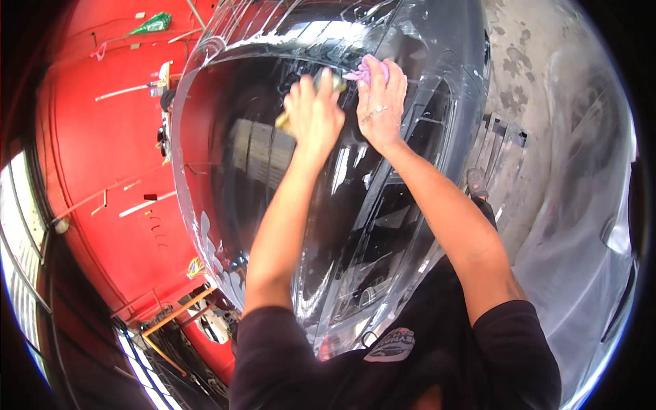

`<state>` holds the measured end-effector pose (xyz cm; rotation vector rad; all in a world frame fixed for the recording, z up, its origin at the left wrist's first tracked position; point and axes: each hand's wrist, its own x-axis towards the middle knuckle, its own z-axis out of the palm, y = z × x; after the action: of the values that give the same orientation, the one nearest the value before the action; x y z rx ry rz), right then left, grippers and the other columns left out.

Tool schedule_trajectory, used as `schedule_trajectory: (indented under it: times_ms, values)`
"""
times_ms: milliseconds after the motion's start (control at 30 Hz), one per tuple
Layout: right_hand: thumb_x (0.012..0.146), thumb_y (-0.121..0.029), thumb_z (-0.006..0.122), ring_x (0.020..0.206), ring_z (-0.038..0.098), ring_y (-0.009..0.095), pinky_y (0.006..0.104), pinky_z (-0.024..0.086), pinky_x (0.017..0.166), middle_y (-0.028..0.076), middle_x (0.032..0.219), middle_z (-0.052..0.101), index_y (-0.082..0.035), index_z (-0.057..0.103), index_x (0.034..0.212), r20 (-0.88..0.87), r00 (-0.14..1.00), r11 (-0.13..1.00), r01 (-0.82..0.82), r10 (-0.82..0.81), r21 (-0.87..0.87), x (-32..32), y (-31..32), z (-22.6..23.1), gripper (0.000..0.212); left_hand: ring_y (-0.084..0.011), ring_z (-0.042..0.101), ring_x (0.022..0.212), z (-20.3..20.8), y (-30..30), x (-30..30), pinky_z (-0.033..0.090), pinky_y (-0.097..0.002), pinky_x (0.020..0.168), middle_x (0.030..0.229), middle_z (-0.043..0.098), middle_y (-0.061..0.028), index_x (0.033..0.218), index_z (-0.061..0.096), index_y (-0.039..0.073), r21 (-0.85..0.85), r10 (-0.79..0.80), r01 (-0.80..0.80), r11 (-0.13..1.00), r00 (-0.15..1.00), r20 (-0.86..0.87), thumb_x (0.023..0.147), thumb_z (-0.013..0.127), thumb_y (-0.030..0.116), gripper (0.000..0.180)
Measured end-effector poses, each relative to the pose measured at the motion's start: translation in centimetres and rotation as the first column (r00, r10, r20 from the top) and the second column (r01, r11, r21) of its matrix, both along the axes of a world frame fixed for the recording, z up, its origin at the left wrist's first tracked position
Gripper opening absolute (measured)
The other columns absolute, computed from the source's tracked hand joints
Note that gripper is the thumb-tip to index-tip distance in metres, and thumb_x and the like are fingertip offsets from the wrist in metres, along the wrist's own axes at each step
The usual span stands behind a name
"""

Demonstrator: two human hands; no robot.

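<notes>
A glossy black car panel lies in front of me, and clear film covers it, wrinkled and wet-looking at the far end. My left hand is curled over a yellowish, squeegee-like tool on the panel. Only bits of the tool show at the edges of the hand, which is slightly blurred. Close by on the right, my right hand grips a bunched purple cloth against the film-covered surface. Both arms are stretched far forward across the car.
A red wall runs along the left, with a green bag at its top. An orange bar frame stands at the lower left. On the right are a concrete floor and a car-like shape under translucent sheeting.
</notes>
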<state>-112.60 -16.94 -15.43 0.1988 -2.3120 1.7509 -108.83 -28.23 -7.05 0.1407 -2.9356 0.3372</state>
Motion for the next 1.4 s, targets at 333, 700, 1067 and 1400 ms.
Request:
schedule_trajectory:
  times_ms: [333, 700, 1067, 1400]
  values:
    - [0.104, -0.017, 0.066, 0.143, 0.044, 0.049, 0.0626, 0.029, 0.127, 0.028, 0.15, 0.047, -0.012, 0.055, 0.154, -0.003, 1.0, 1.0, 0.013, -0.013, 0.004, -0.1, -0.1, -0.8, 0.052, -0.0388, 0.061, 0.106, 0.3, 0.5, 2.4, 0.047, -0.0544, 0.09, 0.115, 0.062, -0.0183, 0.146, 0.069, 0.01, 0.057, -0.066, 0.065, 0.996, 0.998, 0.014, 0.093, 0.079, 0.018, 0.055]
    - [0.102, -0.016, 0.067, 0.142, 0.043, 0.051, 0.0647, 0.03, 0.125, 0.029, 0.15, 0.047, -0.012, 0.056, 0.153, -0.035, 0.999, 0.997, 0.016, -0.013, 0.071, -0.5, 0.1, -0.9, 0.052, -0.0457, 0.062, 0.114, 1.0, -0.2, 10.0, 0.046, -0.0555, 0.095, 0.127, 0.062, -0.0276, 0.154, 0.064, 0.009, 0.097, 0.024, -0.028, 0.995, 0.999, 0.045, 0.092, 0.08, 0.011, 0.065]
    - [0.103, -0.019, 0.068, 0.145, 0.043, 0.05, 0.0661, 0.03, 0.126, 0.028, 0.151, 0.048, -0.015, 0.058, 0.153, -0.032, 0.999, 0.994, 0.011, -0.008, 0.105, -1.1, 0.4, -1.6, 0.051, -0.0441, 0.062, 0.11, 1.1, -1.6, 11.6, 0.047, -0.0542, 0.096, 0.131, 0.062, -0.0262, 0.154, 0.064, 0.008, 0.099, -0.114, 0.119, 0.988, 0.992, -0.06, 0.097, 0.073, 0.018, 0.058]
    - [0.104, -0.021, 0.066, 0.141, 0.046, 0.049, 0.0641, 0.033, 0.122, 0.026, 0.147, 0.05, -0.015, 0.06, 0.149, -0.112, 0.993, 0.992, -0.023, 0.037, 0.122, 0.2, -0.7, -0.7, 0.046, -0.0399, 0.061, 0.106, 0.1, -2.2, 2.1, 0.046, -0.0538, 0.089, 0.122, 0.063, -0.02, 0.148, 0.066, 0.012, 0.087, 0.043, -0.035, 0.996, 0.995, -0.095, 0.096, 0.076, 0.019, 0.054]
